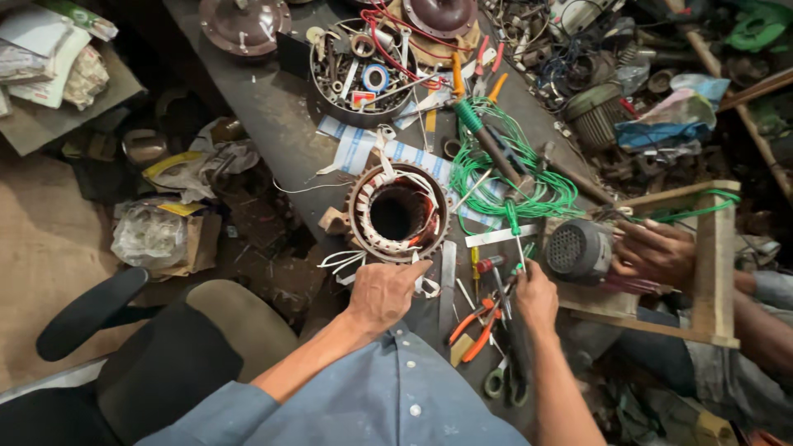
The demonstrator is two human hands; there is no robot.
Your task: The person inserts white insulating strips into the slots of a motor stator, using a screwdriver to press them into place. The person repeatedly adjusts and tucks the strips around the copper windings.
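The motor stator [399,213] sits near the front edge of the dark workbench [273,124], just ahead of the person's chest. It is a round ring of stacked metal plates with a dark hollow bore, copper-coloured windings round the inside, and white insulating sleeves and loose white leads sticking out at its top and lower left. The left hand [382,293] rests palm down against the stator's near rim, fingers curled loosely over the edge and touching it; it is not clamped round anything. The right hand [535,299] is well apart from the left, to the right of the stator, closed round a slim green-handled tool [514,227] that points up toward a tangle of green wire [529,177].

Between the 2 hands lie orange-handled pliers [472,326], a flat metal ruler [448,281] and, nearer the body, scissors [498,381]. Behind the stator lies a strip of white and blue paper [355,144], and further back a round metal tray [363,78] full of small parts. A green-handled screwdriver [487,140] lies across the green wire.

At the right, another person's hand [657,248] rests beside a small grey motor [578,249] set in a wooden frame [714,264]. A dark chair [165,355] stands at the lower left.
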